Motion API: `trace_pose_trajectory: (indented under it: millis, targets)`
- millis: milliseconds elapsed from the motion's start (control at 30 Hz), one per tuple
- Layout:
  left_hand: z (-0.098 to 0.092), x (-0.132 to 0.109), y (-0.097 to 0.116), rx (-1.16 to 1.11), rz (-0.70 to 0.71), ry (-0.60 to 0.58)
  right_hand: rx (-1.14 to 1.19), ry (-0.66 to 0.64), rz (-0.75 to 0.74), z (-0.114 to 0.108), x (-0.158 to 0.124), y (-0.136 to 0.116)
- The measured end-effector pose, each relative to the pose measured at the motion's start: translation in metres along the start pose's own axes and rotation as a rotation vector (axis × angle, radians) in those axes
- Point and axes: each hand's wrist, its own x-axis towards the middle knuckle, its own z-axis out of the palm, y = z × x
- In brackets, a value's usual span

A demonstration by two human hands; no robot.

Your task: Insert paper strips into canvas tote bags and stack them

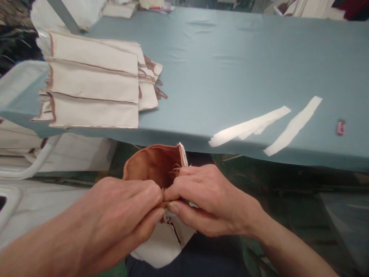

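Between my hands is a cream fabric bag (157, 244) with a brown lining (150, 163), its mouth gaping toward the table. My left hand (123, 215) pinches the near edge of the bag, thumb below and fingers on top. Right beside it, my right hand (206, 198) grips the same edge, its thumb tip almost touching the left one. Loose brown threads (177, 169) and a white strip along the seam (183, 154) show by the right fingers. The pinched fabric itself is mostly covered by my fingers. The bag hangs over my lap, in front of the table edge.
Stacked cream fabric pieces with brown edging (95, 82) lie on the left of the blue-green table (230, 69). White paper-like strips (250, 125) lie near its front edge, with a small pink object (340, 127) farther right. White plastic tubs (54, 154) stand at lower left.
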Motion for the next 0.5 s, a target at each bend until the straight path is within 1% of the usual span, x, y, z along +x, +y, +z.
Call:
trace_pose_trajectory:
  millis: [33,100,200,333,433,500]
  targets:
    - [0.005,-0.001,0.0,-0.001,0.023,0.005,0.003,-0.012,0.004,-0.001,0.0,0.001]
    - [0.016,-0.001,-0.003,-0.013,0.014,0.061,-0.017,-0.021,0.003,-0.002,-0.001,0.003]
    - [0.031,0.0,-0.009,-0.044,0.006,0.173,-0.058,-0.021,0.011,0.001,-0.003,0.01]
    - [0.043,0.006,-0.012,-0.052,-0.02,0.261,-0.117,0.015,0.007,0.01,-0.005,0.017]
    - [0.05,0.009,-0.006,-0.119,-0.099,0.289,-0.148,0.06,0.005,0.015,-0.007,0.018]
    - [0.054,0.007,-0.001,-0.2,-0.164,0.29,-0.12,0.087,0.018,0.014,-0.01,0.02]
